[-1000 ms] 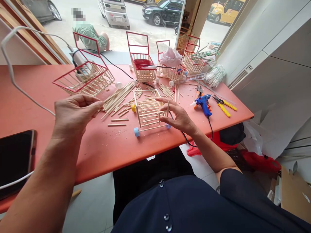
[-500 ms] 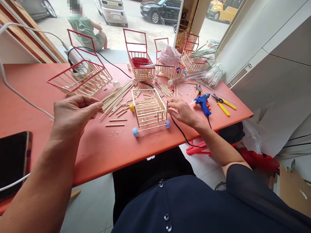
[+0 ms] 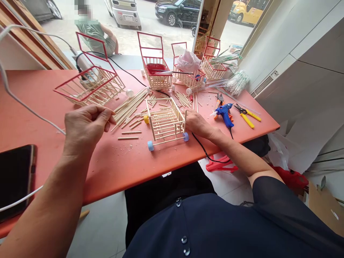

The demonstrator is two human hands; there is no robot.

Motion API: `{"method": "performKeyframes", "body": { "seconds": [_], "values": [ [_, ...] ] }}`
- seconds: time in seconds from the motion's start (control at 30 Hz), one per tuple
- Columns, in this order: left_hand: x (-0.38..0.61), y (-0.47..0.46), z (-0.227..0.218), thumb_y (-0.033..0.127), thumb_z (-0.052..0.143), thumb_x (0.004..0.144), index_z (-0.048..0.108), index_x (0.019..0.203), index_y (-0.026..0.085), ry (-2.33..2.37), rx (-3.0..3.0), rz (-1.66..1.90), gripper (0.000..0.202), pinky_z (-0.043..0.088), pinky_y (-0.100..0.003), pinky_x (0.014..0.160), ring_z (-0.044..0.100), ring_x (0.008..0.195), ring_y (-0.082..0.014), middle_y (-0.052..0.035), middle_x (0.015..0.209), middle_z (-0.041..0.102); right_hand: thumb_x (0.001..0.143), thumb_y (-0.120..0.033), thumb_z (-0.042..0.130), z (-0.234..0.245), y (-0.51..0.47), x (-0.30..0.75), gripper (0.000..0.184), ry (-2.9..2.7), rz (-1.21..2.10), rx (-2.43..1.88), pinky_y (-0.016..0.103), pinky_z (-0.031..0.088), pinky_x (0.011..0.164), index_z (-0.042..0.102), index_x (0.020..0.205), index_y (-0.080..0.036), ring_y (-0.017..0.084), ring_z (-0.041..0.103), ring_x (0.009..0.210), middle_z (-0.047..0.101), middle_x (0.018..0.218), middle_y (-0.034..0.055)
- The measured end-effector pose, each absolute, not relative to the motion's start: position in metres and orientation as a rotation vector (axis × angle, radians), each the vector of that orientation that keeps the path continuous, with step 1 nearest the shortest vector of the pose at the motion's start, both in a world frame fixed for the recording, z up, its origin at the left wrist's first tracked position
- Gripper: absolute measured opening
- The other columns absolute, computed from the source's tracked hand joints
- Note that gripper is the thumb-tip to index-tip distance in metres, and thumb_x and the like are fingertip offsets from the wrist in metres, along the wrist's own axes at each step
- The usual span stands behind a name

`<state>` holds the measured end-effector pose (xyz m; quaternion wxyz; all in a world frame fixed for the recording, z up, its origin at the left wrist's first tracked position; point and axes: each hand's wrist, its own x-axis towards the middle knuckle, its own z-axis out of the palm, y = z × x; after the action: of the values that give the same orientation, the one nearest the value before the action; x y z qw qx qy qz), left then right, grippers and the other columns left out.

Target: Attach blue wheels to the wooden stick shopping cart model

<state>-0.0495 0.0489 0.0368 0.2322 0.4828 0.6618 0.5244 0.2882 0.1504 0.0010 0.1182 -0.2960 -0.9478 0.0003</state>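
Observation:
A small cart of wooden sticks (image 3: 165, 122) with blue wheels stands on the orange table (image 3: 113, 165) in front of me. My right hand (image 3: 197, 123) rests against its right side, fingers curled at the top rail. My left hand (image 3: 86, 125) hovers left of the cart, fingers pinched together; what they hold, if anything, is too small to make out. A pile of loose wooden sticks (image 3: 130, 105) lies between my left hand and the cart.
A blue glue gun (image 3: 224, 113) and yellow-handled pliers (image 3: 247, 116) lie right of the cart. Several red-framed stick carts (image 3: 91, 82) stand at the back. A phone (image 3: 14, 175) with a white cable lies at the near left. Outside, a person sits by parked cars.
My right hand has moved from the cart's front right corner up to its right side rail. My left hand has barely shifted. The view has tilted slightly.

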Motion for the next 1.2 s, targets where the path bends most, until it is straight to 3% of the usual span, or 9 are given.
{"method": "performKeyframes", "body": {
  "seconds": [0.13, 0.27, 0.37, 0.47, 0.6, 0.73, 0.9, 1.0, 1.2],
  "values": [
    [-0.052, 0.049, 0.031, 0.021, 0.063, 0.089, 0.077, 0.084, 0.014, 1.786, 1.462, 1.419, 0.016, 0.040, -0.021, 0.049, 0.049, 0.051, -0.0081, -0.0014, 0.069, 0.069, 0.110, -0.002, 0.034, 0.005, 0.149, 0.290, 0.039, -2.859, -0.175, -0.878, 0.039, 0.049, 0.096, 0.071, 0.120, -0.011, 0.027, 0.058, 0.095, 0.072, 0.108, 0.0152],
    [-0.049, 0.050, 0.030, 0.023, 0.063, 0.092, 0.081, 0.106, 0.013, 1.760, 1.535, 1.410, 0.025, 0.047, -0.022, 0.054, 0.056, 0.057, -0.0090, -0.0041, 0.083, 0.076, 0.110, 0.000, 0.030, 0.010, 0.144, 0.288, 0.043, -2.921, -0.211, -0.957, 0.040, 0.049, 0.103, 0.068, 0.130, -0.008, 0.029, 0.061, 0.103, 0.073, 0.117, 0.0181],
    [-0.043, 0.046, 0.032, 0.024, 0.075, 0.087, 0.083, 0.119, 0.015, 1.645, 1.628, 1.473, 0.034, 0.053, -0.022, 0.065, 0.065, 0.074, -0.0105, -0.0065, 0.103, 0.082, 0.109, 0.003, 0.031, 0.014, 0.138, 0.283, 0.042, -2.908, -0.137, -1.098, 0.039, 0.050, 0.102, 0.068, 0.126, -0.009, 0.028, 0.061, 0.107, 0.073, 0.120, 0.0182],
    [-0.037, 0.040, 0.039, 0.027, 0.083, 0.086, 0.085, 0.117, 0.020, 1.371, 1.822, 1.505, 0.032, 0.059, -0.024, 0.074, 0.068, 0.086, -0.0116, -0.0082, 0.125, 0.080, 0.104, 0.006, 0.034, 0.022, 0.132, 0.281, 0.040, -2.863, -0.010, -1.212, 0.037, 0.049, 0.101, 0.069, 0.115, -0.011, 0.026, 0.060, 0.106, 0.073, 0.121, 0.0179],
    [-0.030, 0.034, 0.048, 0.026, 0.084, 0.092, 0.086, 0.122, 0.024, 1.087, 1.970, 1.360, 0.030, 0.062, -0.023, 0.072, 0.069, 0.088, -0.0108, -0.0095, 0.137, 0.075, 0.102, -0.002, 0.050, 0.035, 0.127, 0.296, 0.023, -2.647, 0.215, -1.346, 0.036, 0.049, 0.094, 0.069, 0.102, -0.014, 0.024, 0.062, 0.098, 0.075, 0.112, 0.0153],
    [-0.021, 0.035, 0.047, 0.023, 0.087, 0.093, 0.085, 0.124, 0.026, 0.944, 2.020, 1.341, 0.032, 0.064, -0.023, 0.068, 0.069, 0.083, -0.0099, -0.0098, 0.135, 0.078, 0.100, -0.023, 0.067, 0.046, 0.112, 0.324, 0.006, -2.081, 0.578, -1.307, 0.034, 0.052, 0.090, 0.071, 0.100, -0.018, 0.020, 0.068, 0.092, 0.077, 0.100, 0.0066],
    [-0.008, 0.036, 0.040, 0.023, 0.087, 0.093, 0.087, 0.109, 0.025, 0.981, 2.016, 1.399, 0.016, 0.066, -0.028, 0.075, 0.076, 0.091, -0.0148, -0.0080, 0.123, 0.083, 0.092, -0.052, 0.084, 0.040, 0.058, 0.313, 0.034, -1.591, 0.948, -1.012, 0.029, 0.054, 0.080, 0.071, 0.097, -0.021, 0.015, 0.068, 0.083, 0.074, 0.090, 0.0007],
    [-0.002, 0.033, 0.039, 0.024, 0.087, 0.092, 0.085, 0.096, 0.023, 1.071, 2.002, 1.414, 0.004, 0.067, -0.029, 0.082, 0.079, 0.097, -0.0178, -0.0049, 0.107, 0.084, 0.092, -0.057, 0.086, 0.032, 0.029, 0.283, 0.039, -1.530, 0.962, -0.983, 0.028, 0.050, 0.071, 0.073, 0.096, -0.021, 0.013, 0.065, 0.076, 0.072, 0.087, -0.0004],
    [0.020, 0.024, 0.045, 0.028, 0.085, 0.089, 0.082, 0.085, 0.022, 1.100, 1.894, 1.419, 0.008, 0.066, -0.031, 0.072, 0.075, 0.077, -0.0152, -0.0013, 0.092, 0.081, 0.104, -0.049, 0.076, 0.021, 0.015, 0.247, 0.030, -1.582, 0.554, -1.035, 0.029, 0.051, 0.074, 0.076, 0.093, -0.021, 0.011, 0.057, 0.072, 0.070, 0.088, -0.0002]
  ]
}}
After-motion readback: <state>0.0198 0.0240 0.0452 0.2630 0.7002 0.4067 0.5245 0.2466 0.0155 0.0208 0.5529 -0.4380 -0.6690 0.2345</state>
